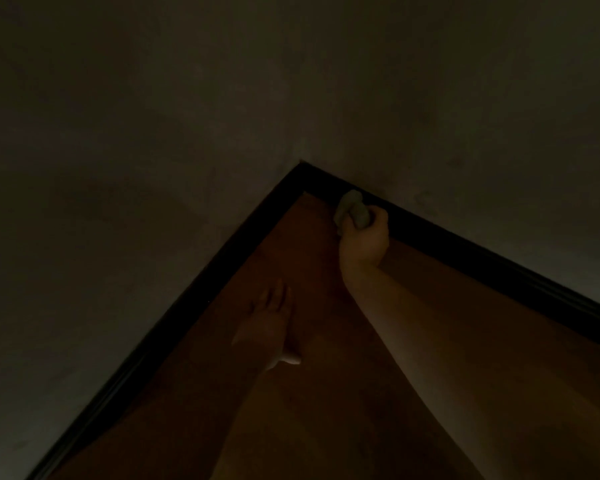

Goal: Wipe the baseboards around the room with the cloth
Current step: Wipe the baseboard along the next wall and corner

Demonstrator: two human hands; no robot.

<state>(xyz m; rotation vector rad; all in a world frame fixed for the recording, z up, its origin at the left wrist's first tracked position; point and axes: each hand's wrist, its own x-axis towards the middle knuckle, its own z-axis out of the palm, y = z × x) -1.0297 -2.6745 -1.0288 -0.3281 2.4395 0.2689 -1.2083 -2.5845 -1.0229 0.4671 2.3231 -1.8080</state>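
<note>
My fingers [378,216] curl tight round a small pale green cloth [351,209] in my right hand [362,237], pressed on the dark baseboard [465,251] near the corner. Brown floor [326,393] spreads open behind, my bare foot [267,323] there.

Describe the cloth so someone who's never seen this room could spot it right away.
Find the corner where two dark baseboards meet. Just right of it, the right hand grips the cloth against the baseboard. It is the only pale greenish bunched thing in this dim view.
</note>
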